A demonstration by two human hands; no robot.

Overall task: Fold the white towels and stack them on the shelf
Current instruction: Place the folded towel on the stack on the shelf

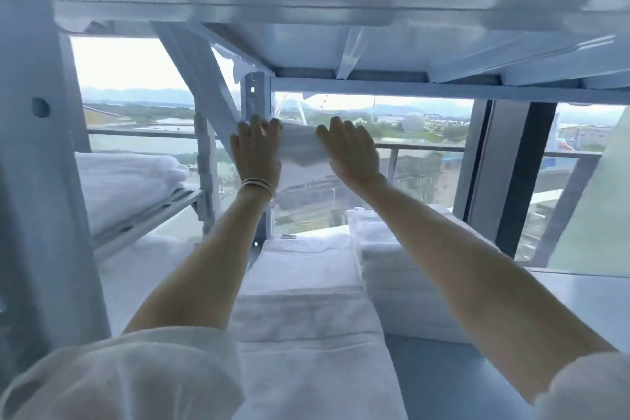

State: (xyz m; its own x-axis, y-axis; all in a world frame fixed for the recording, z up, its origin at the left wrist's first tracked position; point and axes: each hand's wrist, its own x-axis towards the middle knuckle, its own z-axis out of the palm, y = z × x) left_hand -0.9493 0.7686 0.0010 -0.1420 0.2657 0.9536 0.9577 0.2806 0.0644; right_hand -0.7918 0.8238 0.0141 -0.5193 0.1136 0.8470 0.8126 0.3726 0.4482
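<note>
Deep under the upper deck of the shelf (576, 303), the person had a folded white towel (301, 147) squeezed between both palms at the far end, in front of the window (426, 133). The left hand (255, 152) pressed its left edge and the right hand (351, 155) lay flat against its right side. Both hands had fairly straight fingers, and the thumbs were hidden. Blur stopped me telling whether the towel rested on anything yet.

To my eye the step was placing it. It looked best lowered level, its edges squared with the middle stack (306, 300) below the arms, and let go only once it sat flat, so the folds stayed put. The forearms would need to lift clear without dragging the right stack (402, 266).

More towels (126, 181) sat in the left bay. 2 or 3 thin bangles (257, 186) circled the left wrist. I could read no brand, label or writing anywhere.
</note>
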